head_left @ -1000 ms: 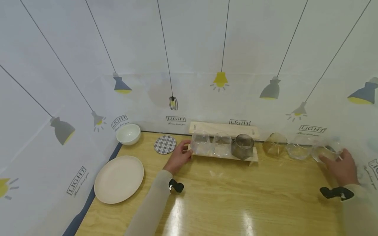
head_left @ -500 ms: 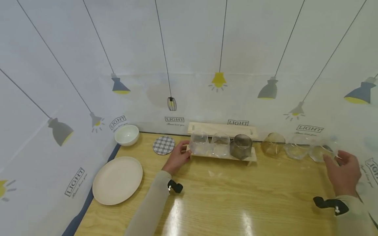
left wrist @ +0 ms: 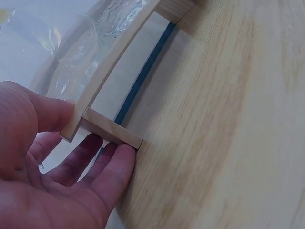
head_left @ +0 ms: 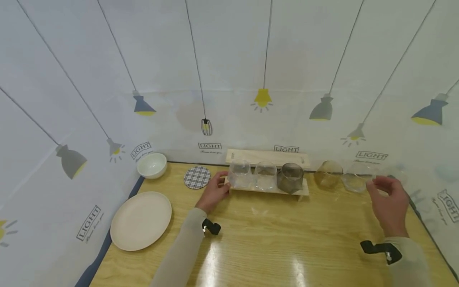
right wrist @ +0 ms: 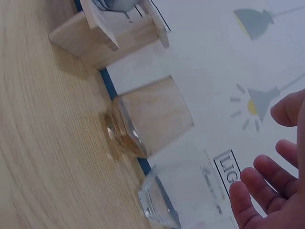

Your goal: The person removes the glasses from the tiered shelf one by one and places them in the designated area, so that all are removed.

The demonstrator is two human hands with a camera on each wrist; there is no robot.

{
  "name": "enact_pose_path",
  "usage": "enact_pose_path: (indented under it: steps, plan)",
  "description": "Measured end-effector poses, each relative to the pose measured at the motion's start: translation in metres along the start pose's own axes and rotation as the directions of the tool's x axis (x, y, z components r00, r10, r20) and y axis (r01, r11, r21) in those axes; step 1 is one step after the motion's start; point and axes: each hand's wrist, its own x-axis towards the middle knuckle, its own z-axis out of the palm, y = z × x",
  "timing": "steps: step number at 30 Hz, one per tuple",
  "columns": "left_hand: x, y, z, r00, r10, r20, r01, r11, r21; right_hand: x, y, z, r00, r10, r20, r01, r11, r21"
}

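Note:
My left hand (head_left: 214,192) grips the left end of a small two-tier wooden rack (head_left: 269,191); in the left wrist view, thumb and fingers hold the end of its shelf (left wrist: 102,71) and the leg below. Two clear glasses (head_left: 239,175) and a smoky grey glass (head_left: 290,179) stand in a row on the rack's front shelf. To the right, on the table, are an amber glass (head_left: 328,175) and a clear glass (head_left: 356,182). My right hand (head_left: 391,205) hovers by them with fingers apart and nothing held, partly hiding another clear glass.
A pale plate (head_left: 141,221) lies at the left, with a white bowl (head_left: 152,166) behind it. A checked round coaster (head_left: 197,177) sits left of the rack. Sheeting printed with lamps (head_left: 263,97) walls the table's back and sides.
My right hand has let go of the rightmost clear glass, drawn back, then moved left in front of the glasses. The left hand keeps its grip on the rack.

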Motion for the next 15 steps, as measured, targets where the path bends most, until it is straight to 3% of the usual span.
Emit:
enact_pose_path:
  steps: [4, 15]
  plan:
    - [0.0, 0.001, -0.002, 1.0, 0.007, -0.005, -0.007, 1.0, 0.012, -0.007, -0.01, 0.017, 0.995, -0.095, 0.033, 0.094, 0.995, 0.011]
    - [0.005, -0.003, -0.002, 1.0, -0.016, 0.006, 0.016, 1.0, -0.006, -0.017, -0.032, 0.046, 0.965, -0.232, 0.121, 0.226, 0.972, 0.059]
